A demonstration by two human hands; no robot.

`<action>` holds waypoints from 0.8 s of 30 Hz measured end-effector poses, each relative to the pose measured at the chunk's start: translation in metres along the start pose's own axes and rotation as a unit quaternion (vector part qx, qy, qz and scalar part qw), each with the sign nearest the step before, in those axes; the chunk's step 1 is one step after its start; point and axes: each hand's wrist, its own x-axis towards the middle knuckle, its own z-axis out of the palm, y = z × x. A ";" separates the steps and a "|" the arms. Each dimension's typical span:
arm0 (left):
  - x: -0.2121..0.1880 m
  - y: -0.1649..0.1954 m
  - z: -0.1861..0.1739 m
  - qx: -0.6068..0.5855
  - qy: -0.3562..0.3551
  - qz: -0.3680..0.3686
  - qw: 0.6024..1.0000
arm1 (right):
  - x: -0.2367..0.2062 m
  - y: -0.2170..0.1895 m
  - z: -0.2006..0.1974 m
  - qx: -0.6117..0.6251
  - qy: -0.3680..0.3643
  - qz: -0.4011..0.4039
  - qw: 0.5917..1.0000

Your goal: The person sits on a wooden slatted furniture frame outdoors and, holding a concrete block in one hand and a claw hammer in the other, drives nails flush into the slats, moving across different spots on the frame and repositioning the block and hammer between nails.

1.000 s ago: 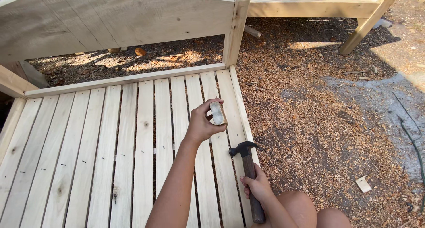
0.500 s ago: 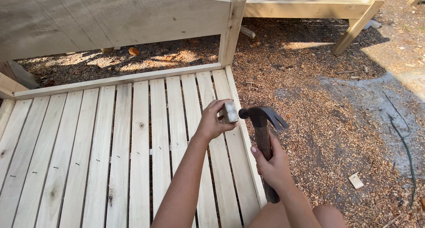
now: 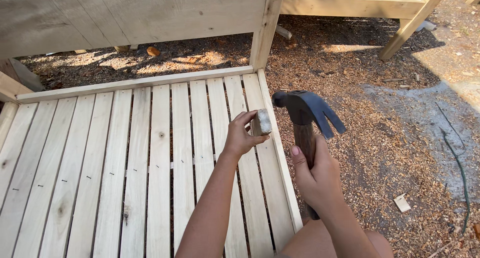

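Centrally, I see my left hand (image 3: 240, 138) fingers pinching a small wood block (image 3: 263, 122) against the nailed slat panel (image 3: 125, 168), right hand (image 3: 315, 175) fingers wrapped round the raised hammer (image 3: 305, 113), no blow landed yet.

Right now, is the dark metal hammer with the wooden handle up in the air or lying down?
Up in the air. The right hand grips the hammer, head above the slats.

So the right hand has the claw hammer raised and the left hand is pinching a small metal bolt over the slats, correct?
Not quite. In the head view the left hand pinches a small wooden block, not a metal bolt. The rest holds: the right hand has the claw hammer raised over the slats.
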 end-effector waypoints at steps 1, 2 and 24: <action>0.000 -0.001 0.000 0.000 0.001 -0.003 1.000 | -0.003 -0.002 0.001 0.021 0.025 -0.026 0.999; 0.000 -0.001 0.000 0.001 0.001 -0.003 1.000 | -0.005 -0.003 0.003 0.043 0.053 -0.053 0.996; 0.003 -0.018 0.003 0.038 0.006 0.001 0.999 | 0.017 -0.011 0.014 -0.060 -0.037 0.002 0.997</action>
